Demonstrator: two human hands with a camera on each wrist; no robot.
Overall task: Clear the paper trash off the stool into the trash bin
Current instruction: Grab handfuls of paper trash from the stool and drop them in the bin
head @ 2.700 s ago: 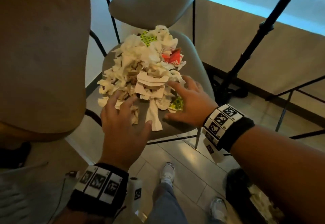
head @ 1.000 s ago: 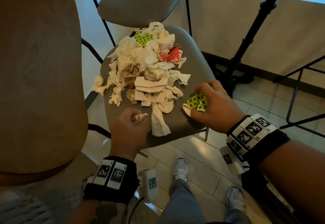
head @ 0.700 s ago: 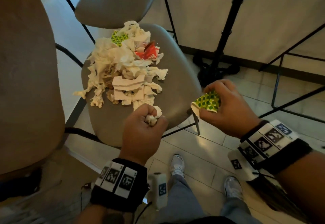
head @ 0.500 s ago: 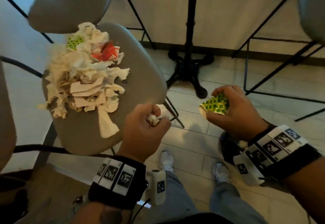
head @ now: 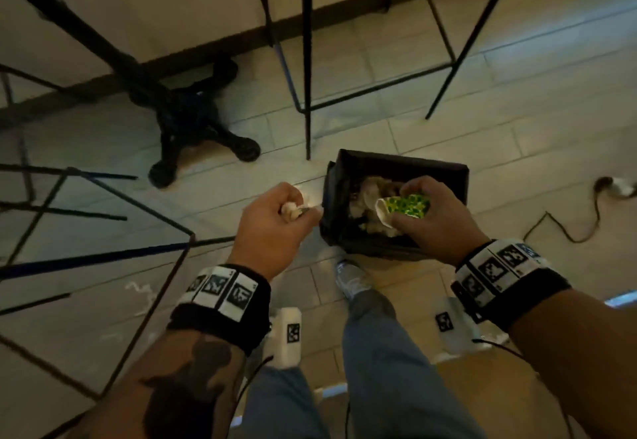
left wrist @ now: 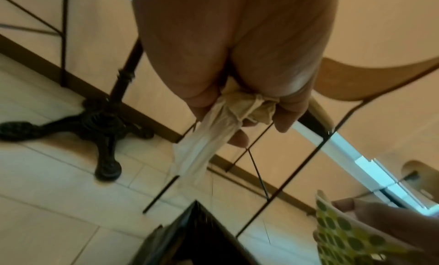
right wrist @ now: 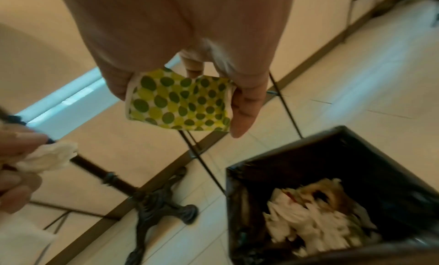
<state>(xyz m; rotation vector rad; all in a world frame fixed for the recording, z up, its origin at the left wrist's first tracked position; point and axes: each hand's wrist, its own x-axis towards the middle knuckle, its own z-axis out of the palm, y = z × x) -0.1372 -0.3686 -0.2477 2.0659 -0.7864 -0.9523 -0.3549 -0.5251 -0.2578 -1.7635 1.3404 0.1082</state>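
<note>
Both hands have swung off the stool since the earlier frames, each carrying its scrap over to the floor bin; the stool and its pile are out of view now.

Spotted napkin (head: 408,205): green-dotted paper, pinched between thumb and fingers of the right hand (head: 435,221), held above the open trash bin (head: 444,167), over its near side. White tissue (left wrist: 209,137): crumpled wad clenched in the left hand (head: 275,228), which is fisted round it, with a long tail hanging free below the fist in the left wrist view. That hand sits just left of the bin's left wall, not yet over the opening as far as the head view shows.

Bin is black, lined, square, on the floor just ahead of the person's shoe (head: 351,278), with a heap of paper scraps (right wrist: 316,218) already in it.

Step, as I read it: drop phase of one carry cycle. Next: right hand only needs to let go, napkin should fall straight in. Left needs a short shift to the right first, else the dangling tail may land outside the rim.

Further out from the left hand: black table base (head: 196,128) and thin metal stool legs (head: 306,59) on the tiled floor. A cable (head: 565,228) lies beyond the right hand.
</note>
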